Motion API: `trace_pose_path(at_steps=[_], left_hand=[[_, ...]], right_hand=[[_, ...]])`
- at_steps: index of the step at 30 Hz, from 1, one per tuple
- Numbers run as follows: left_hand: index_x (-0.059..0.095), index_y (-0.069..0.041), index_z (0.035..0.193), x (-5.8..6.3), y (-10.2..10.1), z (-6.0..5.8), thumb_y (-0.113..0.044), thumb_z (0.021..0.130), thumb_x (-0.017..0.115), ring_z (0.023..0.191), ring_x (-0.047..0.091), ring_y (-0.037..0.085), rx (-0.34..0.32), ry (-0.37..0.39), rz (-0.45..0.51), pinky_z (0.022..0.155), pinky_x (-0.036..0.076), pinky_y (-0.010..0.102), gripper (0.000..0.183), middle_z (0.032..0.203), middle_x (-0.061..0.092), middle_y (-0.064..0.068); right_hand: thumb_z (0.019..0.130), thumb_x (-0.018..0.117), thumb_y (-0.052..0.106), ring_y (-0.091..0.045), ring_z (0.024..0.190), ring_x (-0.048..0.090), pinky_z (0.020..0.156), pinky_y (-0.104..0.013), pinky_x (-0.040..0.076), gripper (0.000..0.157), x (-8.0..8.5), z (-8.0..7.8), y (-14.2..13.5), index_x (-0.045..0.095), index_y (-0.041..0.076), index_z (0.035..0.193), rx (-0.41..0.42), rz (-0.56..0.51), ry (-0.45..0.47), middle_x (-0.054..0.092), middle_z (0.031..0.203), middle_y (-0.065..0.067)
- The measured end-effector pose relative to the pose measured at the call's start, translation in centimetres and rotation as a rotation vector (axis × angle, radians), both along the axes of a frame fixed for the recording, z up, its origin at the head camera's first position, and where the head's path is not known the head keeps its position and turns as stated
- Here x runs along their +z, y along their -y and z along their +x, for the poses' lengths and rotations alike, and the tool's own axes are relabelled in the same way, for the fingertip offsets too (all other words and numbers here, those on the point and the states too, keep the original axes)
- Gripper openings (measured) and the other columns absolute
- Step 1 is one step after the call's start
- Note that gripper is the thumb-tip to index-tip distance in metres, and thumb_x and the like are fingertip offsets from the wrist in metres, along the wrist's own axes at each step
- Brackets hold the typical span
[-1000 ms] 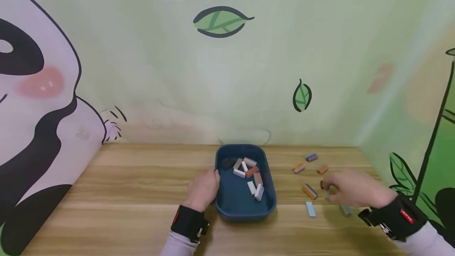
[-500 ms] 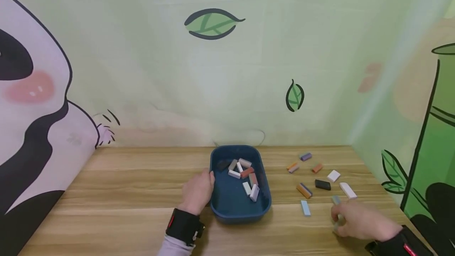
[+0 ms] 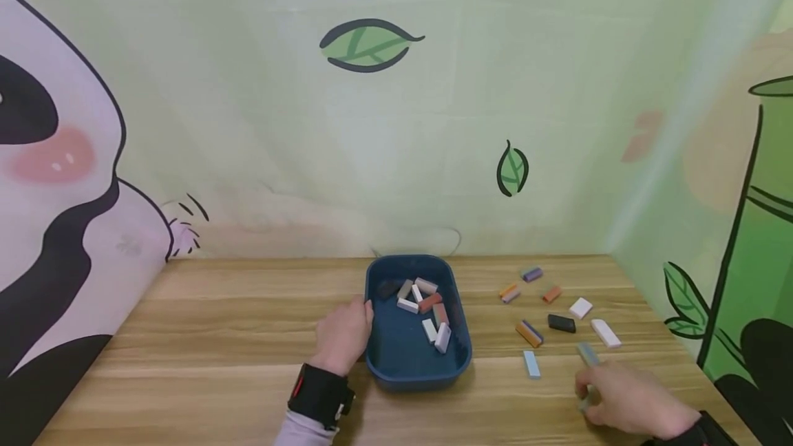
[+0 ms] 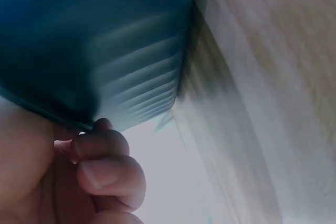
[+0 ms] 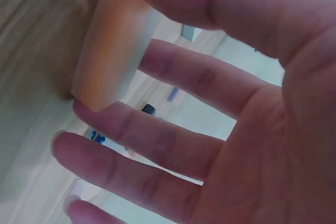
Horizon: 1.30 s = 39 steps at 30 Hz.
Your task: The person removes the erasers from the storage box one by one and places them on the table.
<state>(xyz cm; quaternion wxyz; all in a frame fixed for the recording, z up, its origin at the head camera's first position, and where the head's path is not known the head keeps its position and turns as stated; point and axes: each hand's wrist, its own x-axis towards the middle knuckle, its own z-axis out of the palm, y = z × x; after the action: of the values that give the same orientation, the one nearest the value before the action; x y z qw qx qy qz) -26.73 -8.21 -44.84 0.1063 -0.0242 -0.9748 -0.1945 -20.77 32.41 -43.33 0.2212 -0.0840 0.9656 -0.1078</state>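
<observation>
1. A small orange-and-pale block (image 5: 110,51), shaped much like an eraser, is held in the right hand (image 3: 626,398), low at the table (image 3: 217,336). Whether the wood is touched cannot be told. In the head view, the block is found near 4 o'clock from the blue bin (image 3: 418,385).
2. The block is gripped by the thumb and fingers: the thumb is seen by one end, a finger by the other.
3. The bin's rim is pinched by the left hand (image 3: 343,336) at 9 o'clock, so sliding should be stopped.
4. The block is judged to be light and firm, maybe a bit rubbery, and not very slippery. It should not be hurt much by a drop.
5. It is best taken by its long sides, near the middle. Only a soft squeeze should be needed.
6. Room is tight: a grey-blue block (image 3: 587,354) is seen just beside the fingers, at 12 o'clock from the held one. It could be bumped. A black block (image 3: 561,323) is seen farther off, at 11 o'clock.
</observation>
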Motion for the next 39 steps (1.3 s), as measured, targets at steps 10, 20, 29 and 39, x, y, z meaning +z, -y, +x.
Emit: trace_pose_path(at_steps=[10,20,29,39], left_hand=[[0.056,-0.003,0.088,1.5,0.5,0.2,-0.022,0.1,0.055,0.063,0.063,0.037,-0.071,-0.048,-0.061,0.047,0.043,0.046,0.022,0.068,0.06,0.014],[0.061,-0.001,0.102,4.6,-0.5,-2.4,-0.015,0.093,0.067,0.075,0.065,0.029,-0.206,-0.09,-0.155,0.061,0.051,0.041,0.018,0.086,0.064,0.014],[0.066,-0.006,0.108,6.0,-3.6,-7.4,0.0,0.093,0.061,0.084,0.057,0.02,-0.602,0.244,-0.14,0.082,0.049,0.035,0.018,0.102,0.067,0.009],[0.068,-0.015,0.111,5.5,-5.6,-8.3,-0.002,0.091,0.065,0.077,0.054,0.02,-0.46,0.393,-0.201,0.068,0.045,0.033,0.024,0.089,0.064,0.002]], right_hand=[[0.078,0.08,0.041,-0.022,0.083,0.059,0.062,-0.04,0.046,0.034,0.6,0.5,-0.3,0.066,0.019,0.1,0.068,-0.019,-0.151,0.062,0.104,-0.008],[0.083,0.076,0.039,-0.019,0.089,0.059,0.057,-0.032,0.044,0.032,3.2,1.1,0.2,0.068,0.022,0.11,0.162,-0.034,-0.318,0.057,0.119,-0.004],[0.084,0.076,0.035,-0.021,0.091,0.062,0.067,-0.037,0.051,0.03,4.0,2.2,1.5,0.069,0.021,0.11,0.306,-0.044,-0.448,0.059,0.116,-0.005],[0.085,0.076,0.029,-0.015,0.091,0.059,0.071,-0.036,0.05,0.025,3.6,1.9,3.6,0.069,0.024,0.108,0.438,-0.095,-0.547,0.059,0.11,0.003]])
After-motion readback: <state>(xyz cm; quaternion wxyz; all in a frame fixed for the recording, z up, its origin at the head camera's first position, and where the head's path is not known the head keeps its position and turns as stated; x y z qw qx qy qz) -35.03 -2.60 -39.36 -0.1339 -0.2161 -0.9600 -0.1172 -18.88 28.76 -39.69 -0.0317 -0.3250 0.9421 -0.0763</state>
